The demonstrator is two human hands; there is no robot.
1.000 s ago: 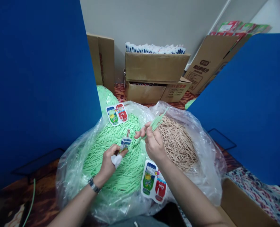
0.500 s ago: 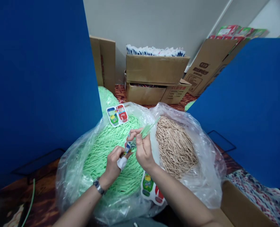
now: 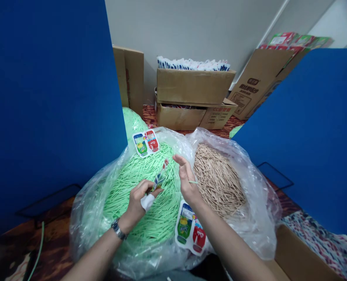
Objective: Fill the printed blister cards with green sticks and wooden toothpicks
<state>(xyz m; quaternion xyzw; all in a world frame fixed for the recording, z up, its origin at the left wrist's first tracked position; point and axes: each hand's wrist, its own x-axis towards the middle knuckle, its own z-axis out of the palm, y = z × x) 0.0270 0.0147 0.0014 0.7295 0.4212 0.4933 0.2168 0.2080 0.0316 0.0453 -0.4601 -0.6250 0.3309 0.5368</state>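
My left hand point(image 3: 139, 197) pinches a small printed packet point(image 3: 159, 178), seen nearly edge-on and tilted upward, above the heap of thin green sticks point(image 3: 129, 187). White tape or cloth wraps part of this hand's thumb. Just to the right, my right hand point(image 3: 187, 179) is raised with its fingers stretched out, apart from the packet. One short green stick point(image 3: 193, 182) pokes out beside its knuckles; how it is caught there I cannot tell. A flat Sprite-and-cola packet point(image 3: 144, 143) lies at the heap's far edge. Another such packet point(image 3: 190, 230) rests nearer me, under my right forearm.
A clear plastic bag point(image 3: 85, 210) surrounds the green sticks. Beside it, a second bag point(image 3: 261, 203) holds thin brown sticks point(image 3: 217, 183). Cardboard boxes point(image 3: 195, 88) are stacked behind. Blue panels point(image 3: 50, 97) stand on both sides. An open carton point(image 3: 302, 249) sits at lower right.
My right hand has moved slightly right, away from the packet, and its fingers have straightened. The bunch of green sticks it pinched is no longer visible in its fingertips. My left hand keeps the packet.
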